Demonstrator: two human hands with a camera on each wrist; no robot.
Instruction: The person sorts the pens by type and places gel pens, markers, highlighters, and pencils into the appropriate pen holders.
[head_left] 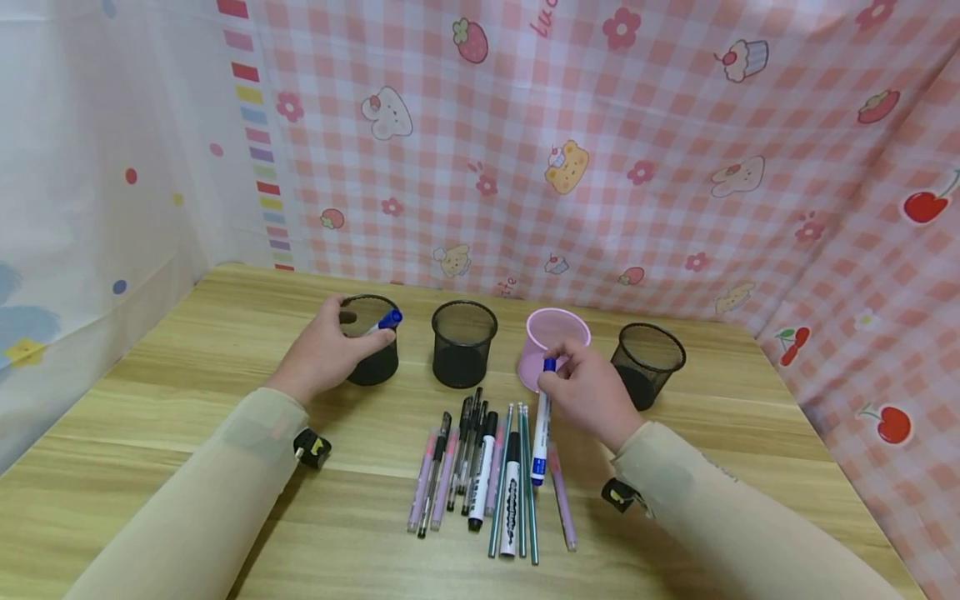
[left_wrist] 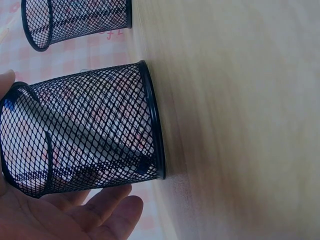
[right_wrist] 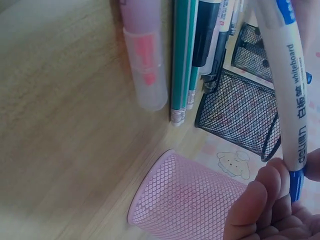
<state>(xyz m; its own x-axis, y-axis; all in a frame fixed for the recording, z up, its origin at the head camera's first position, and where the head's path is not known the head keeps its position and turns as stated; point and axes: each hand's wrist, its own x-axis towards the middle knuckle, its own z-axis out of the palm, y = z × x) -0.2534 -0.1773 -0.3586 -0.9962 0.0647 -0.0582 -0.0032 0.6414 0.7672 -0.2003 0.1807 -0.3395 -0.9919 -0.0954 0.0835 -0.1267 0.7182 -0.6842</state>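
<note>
At the far left, my left hand (head_left: pixel 318 354) grips a black mesh pen cup (head_left: pixel 374 367), its thumb at the rim and its fingers along the side. A blue-capped whiteboard marker (head_left: pixel 390 319) leans inside that cup; its white barrel shows through the mesh in the left wrist view. My right hand (head_left: pixel 588 393) pinches a second blue whiteboard marker (head_left: pixel 541 437) by one end, the other end pointing down toward the pens. This hand is in front of the pink mesh cup (head_left: pixel 534 367) and hides part of it.
Another black cup (head_left: pixel 461 367) stands left of the pink one, and a third (head_left: pixel 637 387) at the right. Between the forearms lie black pens (head_left: pixel 440 450), pink highlighters (head_left: pixel 420 492), black markers (head_left: pixel 509 508) and green pencils (head_left: pixel 498 492). A checked curtain (head_left: pixel 510 233) hangs behind the table.
</note>
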